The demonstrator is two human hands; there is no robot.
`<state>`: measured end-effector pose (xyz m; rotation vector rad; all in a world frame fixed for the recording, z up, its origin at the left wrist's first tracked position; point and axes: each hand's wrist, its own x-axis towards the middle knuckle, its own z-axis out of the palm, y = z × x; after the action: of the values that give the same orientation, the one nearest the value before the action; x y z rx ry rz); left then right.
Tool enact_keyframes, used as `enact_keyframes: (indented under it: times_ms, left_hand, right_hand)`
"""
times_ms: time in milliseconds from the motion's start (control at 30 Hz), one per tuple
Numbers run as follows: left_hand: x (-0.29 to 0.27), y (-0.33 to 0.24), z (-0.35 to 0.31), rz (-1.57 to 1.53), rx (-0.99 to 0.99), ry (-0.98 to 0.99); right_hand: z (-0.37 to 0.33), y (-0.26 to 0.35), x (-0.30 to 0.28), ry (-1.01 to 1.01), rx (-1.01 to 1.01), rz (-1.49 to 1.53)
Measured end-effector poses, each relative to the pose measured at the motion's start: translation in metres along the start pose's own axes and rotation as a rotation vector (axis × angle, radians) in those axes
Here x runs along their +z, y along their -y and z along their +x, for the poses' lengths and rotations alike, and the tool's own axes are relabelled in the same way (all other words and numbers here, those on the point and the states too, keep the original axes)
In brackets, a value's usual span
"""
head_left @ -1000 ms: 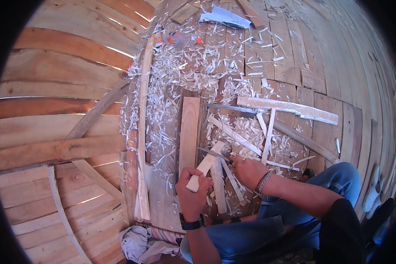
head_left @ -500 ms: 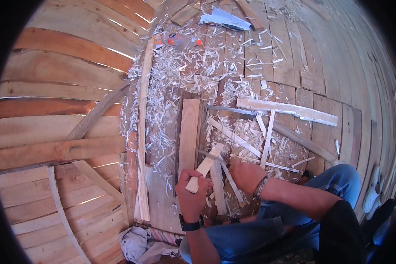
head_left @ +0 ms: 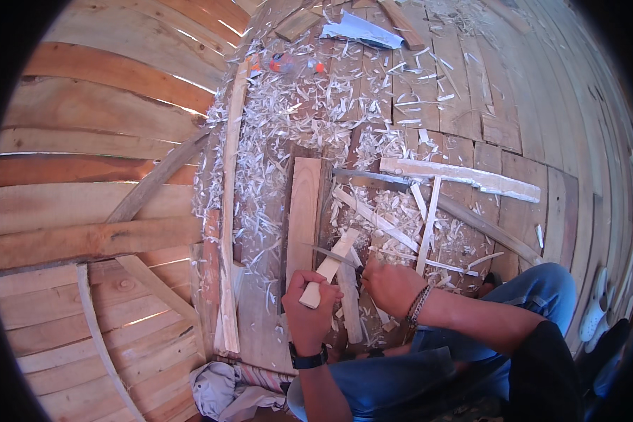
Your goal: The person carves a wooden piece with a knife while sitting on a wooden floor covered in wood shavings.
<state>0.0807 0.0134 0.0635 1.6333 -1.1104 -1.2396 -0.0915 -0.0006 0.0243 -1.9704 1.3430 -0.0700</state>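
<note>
My left hand (head_left: 308, 320) is closed around the lower end of a short, pale strip of wood (head_left: 325, 271), which slants up and away to the right. In my right hand (head_left: 395, 288) is a knife (head_left: 335, 257), its dark handle mostly hidden by the fingers. The thin blade lies across the strip above my left fingers, its tip reaching past the strip's left edge. Behind the strip's left side lies a thick reddish-brown board (head_left: 304, 204). Another narrow strip (head_left: 349, 302) rests just below the blade, between my hands.
Wood shavings (head_left: 281, 133) are strewn over the plank floor. A long batten (head_left: 231, 204) runs along the left, near the plank wall (head_left: 84, 162). A bark-edged slat (head_left: 464, 177) and a saw-like metal blade (head_left: 369, 177) lie ahead. A plastic bottle (head_left: 281, 63) lies farther off; crumpled cloth (head_left: 218, 390) is near my left.
The knife blade has shifted left across the strip, so its tip now sticks out farther beyond it. My right hand has moved slightly left and down; my left hand keeps its grip.
</note>
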Motion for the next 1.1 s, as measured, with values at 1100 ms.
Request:
enact_keyframes:
  times_ms: [1100]
  left_hand:
    - [0.004, 0.002, 0.001, 0.023, 0.024, -0.037]
  right_hand:
    - [0.017, -0.045, 0.023, 0.015, 0.118, -0.007]
